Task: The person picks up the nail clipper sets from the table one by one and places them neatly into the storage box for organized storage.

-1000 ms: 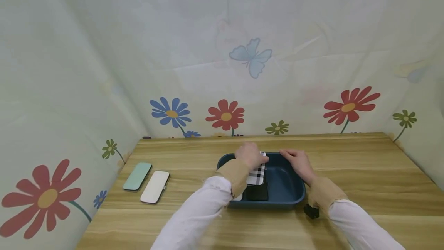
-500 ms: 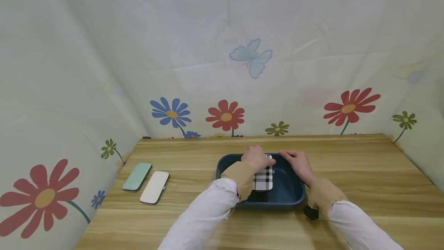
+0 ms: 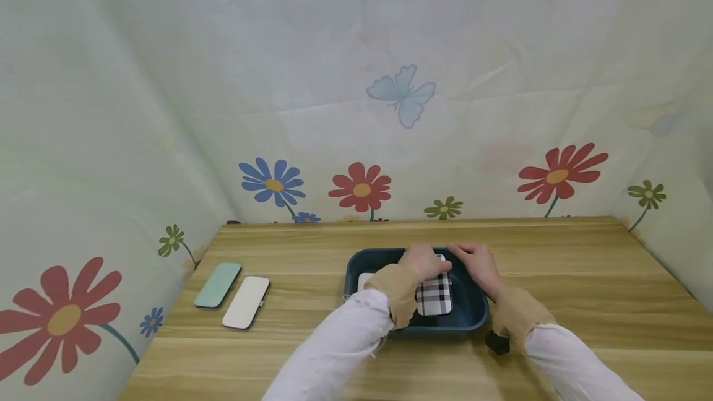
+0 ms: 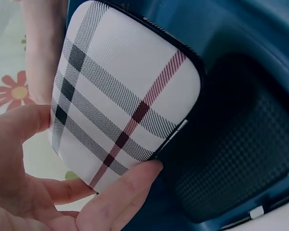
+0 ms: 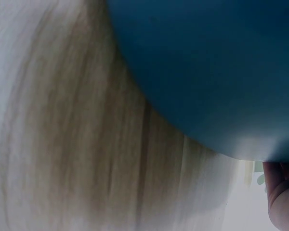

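Note:
In the head view my left hand [image 3: 421, 262] grips a plaid case [image 3: 435, 296] inside the blue basin [image 3: 470, 327]. The left wrist view shows the white, black and red plaid case [image 4: 120, 91] pinched by its edges between thumb and fingers of my left hand [image 4: 72, 178]. A black textured case [image 4: 236, 144] lies in the basin beside it, with a white one at the frame's corner. My right hand [image 3: 480, 266] holds the basin's far right rim; in the right wrist view that hand [image 5: 284, 197] shows at the edge of the basin [image 5: 207, 72].
A mint green case [image 3: 218, 285] and a white case [image 3: 246, 302] lie side by side on the left of the wooden table [image 3: 585, 289]. A black object [image 3: 497, 343] is by the right wrist. A flowered curtain [image 3: 312, 129] hangs behind the table.
My left hand has moved right within the basin, carrying the plaid case from the middle toward the right side. More of a white case now shows at the basin's left. My right hand has stayed on the rim.

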{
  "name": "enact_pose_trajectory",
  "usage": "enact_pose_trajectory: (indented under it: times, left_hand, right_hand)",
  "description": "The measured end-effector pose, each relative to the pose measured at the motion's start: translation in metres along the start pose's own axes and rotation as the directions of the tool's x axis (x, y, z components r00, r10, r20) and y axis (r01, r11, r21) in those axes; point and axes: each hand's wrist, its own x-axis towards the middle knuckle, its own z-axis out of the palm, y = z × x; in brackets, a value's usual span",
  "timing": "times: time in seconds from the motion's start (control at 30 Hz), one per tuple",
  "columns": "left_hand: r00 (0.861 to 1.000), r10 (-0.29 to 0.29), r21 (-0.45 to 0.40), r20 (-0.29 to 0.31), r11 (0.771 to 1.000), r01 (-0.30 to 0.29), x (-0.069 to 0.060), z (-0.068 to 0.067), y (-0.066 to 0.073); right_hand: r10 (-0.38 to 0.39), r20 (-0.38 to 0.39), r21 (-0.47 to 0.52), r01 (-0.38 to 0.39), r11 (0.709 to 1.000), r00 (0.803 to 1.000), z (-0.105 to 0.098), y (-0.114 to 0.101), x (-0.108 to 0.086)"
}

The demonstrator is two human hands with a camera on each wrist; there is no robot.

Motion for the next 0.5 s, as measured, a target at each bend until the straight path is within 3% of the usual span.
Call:
enact_pose_trajectory:
  times: [0.3,0.5]
  left_hand:
    - [0.997,-0.059,0.039,0.042,0.998,0.057,0.003,0.009,0.005]
    - [0.997,-0.052,0.085,0.056,0.995,0.047,0.007,0.012,0.007]
  right_hand:
    - [0.019,0.001,0.009,-0.019,1.0,1.0,0.001,0.001,0.0]
    - [0.019,0.002,0.004,-0.019,1.0,1.0,0.001,0.002,0.0]
